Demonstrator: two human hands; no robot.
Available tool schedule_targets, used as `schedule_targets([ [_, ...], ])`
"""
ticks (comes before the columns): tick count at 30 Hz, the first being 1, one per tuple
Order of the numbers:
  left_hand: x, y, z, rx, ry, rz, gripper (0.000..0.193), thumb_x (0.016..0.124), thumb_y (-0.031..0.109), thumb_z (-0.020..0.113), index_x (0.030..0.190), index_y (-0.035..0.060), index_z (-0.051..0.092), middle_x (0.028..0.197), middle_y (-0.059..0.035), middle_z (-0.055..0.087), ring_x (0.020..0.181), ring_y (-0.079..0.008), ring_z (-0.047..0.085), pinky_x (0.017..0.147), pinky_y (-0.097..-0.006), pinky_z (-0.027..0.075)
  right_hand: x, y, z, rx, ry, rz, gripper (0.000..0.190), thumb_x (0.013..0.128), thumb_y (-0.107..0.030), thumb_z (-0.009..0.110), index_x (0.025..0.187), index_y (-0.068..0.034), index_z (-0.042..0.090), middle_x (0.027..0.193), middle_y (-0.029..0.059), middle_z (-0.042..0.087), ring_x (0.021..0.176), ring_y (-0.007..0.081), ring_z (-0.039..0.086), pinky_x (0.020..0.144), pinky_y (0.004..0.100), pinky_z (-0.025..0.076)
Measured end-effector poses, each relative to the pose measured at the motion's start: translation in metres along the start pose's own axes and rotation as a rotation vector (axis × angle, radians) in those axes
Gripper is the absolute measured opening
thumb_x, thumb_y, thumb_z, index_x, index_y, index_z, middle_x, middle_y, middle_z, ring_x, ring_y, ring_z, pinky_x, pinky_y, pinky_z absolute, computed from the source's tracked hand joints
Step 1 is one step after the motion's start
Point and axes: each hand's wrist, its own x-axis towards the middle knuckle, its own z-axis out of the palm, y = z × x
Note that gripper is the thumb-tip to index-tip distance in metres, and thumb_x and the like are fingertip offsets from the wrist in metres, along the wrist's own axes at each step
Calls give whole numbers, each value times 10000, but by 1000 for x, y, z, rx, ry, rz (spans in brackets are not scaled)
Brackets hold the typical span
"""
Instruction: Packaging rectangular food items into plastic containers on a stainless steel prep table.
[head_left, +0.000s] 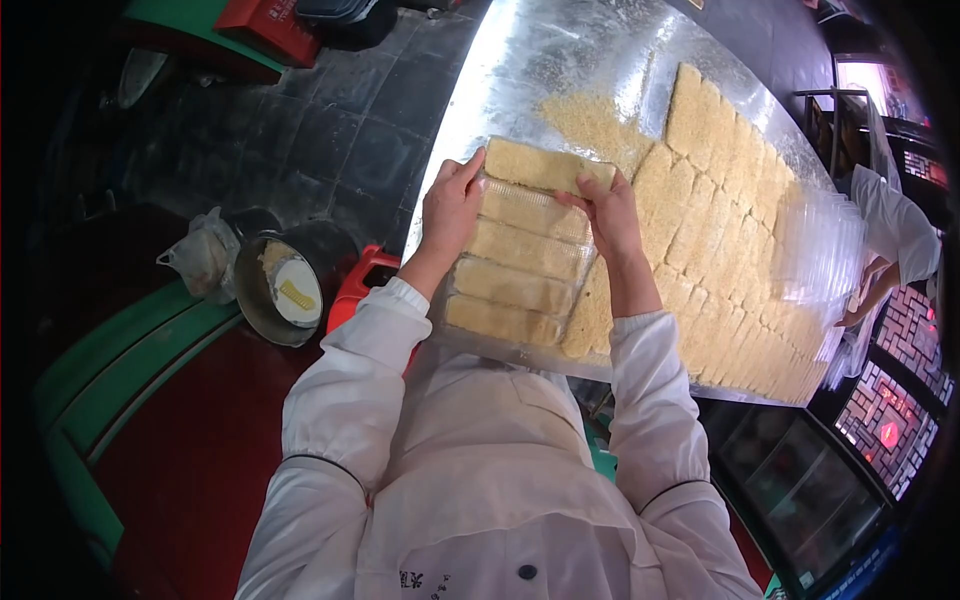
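Note:
A long, flat, crumb-coated pastry bar (536, 163) is held level between my hands. My left hand (452, 206) grips its left end with the fingertips. Its right end is pinched by my right hand (613, 210), thumb on top. Just below it, several clear plastic trays (577, 259) lie in a column on the metal table, and similar bars (514, 281) sit in the nearer ones. The tray closest to the held bar has ribbed, shiny plastic; its contents are hard to make out. To the right spreads a large layer of crumb-coated bars (694, 217), packed side by side.
Loose crumbs (592, 124) are scattered over the metal table (517, 82). Stacked clear plastic trays (821, 240) stand at the right, near a co-worker in white (892, 206). Left on the floor are a metal pot (259, 307), a plastic bag (199, 259) and a red jug (352, 292).

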Motion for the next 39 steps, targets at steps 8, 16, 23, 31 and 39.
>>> schedule_targets([
  [8, 17, 35, 11, 362, -80, 462, 610, 959, 200, 621, 1511, 55, 406, 1581, -91, 378, 1473, -316, 308, 1162, -582, 231, 3, 9, -15, -249, 88, 45, 382, 973, -55, 586, 1321, 67, 485, 1287, 168, 589, 1046, 216, 655, 818, 345, 593],
  [16, 28, 26, 23, 564, -249, 493, 666, 964, 249, 615, 1563, 140, 345, 1643, -33, 290, 1531, -269, 202, 1214, -602, 105, -43, 29, -3, -1284, 252, -657, 466, 891, -103, 681, 1310, 24, 521, 1301, 196, 551, 1203, 353, 539, 1013, 446, 479],
  [23, 35, 33, 28, 621, -260, 453, 644, 948, 263, 624, 1539, 153, 393, 1636, -22, 303, 1531, -250, 200, 1210, -620, 102, -32, 47, 17, -1394, -25, -562, 871, 875, -291, 729, 1526, 69, 276, 1626, 252, 211, 1528, 400, 171, 1238, 513, 179],
  [31, 32, 38, 26, 644, -314, 414, 677, 936, 244, 641, 1546, 124, 373, 1648, -48, 282, 1531, -285, 199, 1213, -613, 83, -33, 41, -16, -1394, 50, -570, 957, 872, -402, 712, 1532, 97, 231, 1633, 268, 176, 1533, 398, 156, 1238, 534, 138],
  [39, 40, 53, 29, 710, -337, 403, 638, 941, 259, 637, 1511, 85, 409, 1556, -79, 401, 1464, -285, 313, 1228, -590, 83, 127, -92, -147, -1466, 392, -765, 425, 919, -138, 683, 1313, -14, 588, 1341, 160, 613, 1185, 307, 610, 996, 384, 532],
])
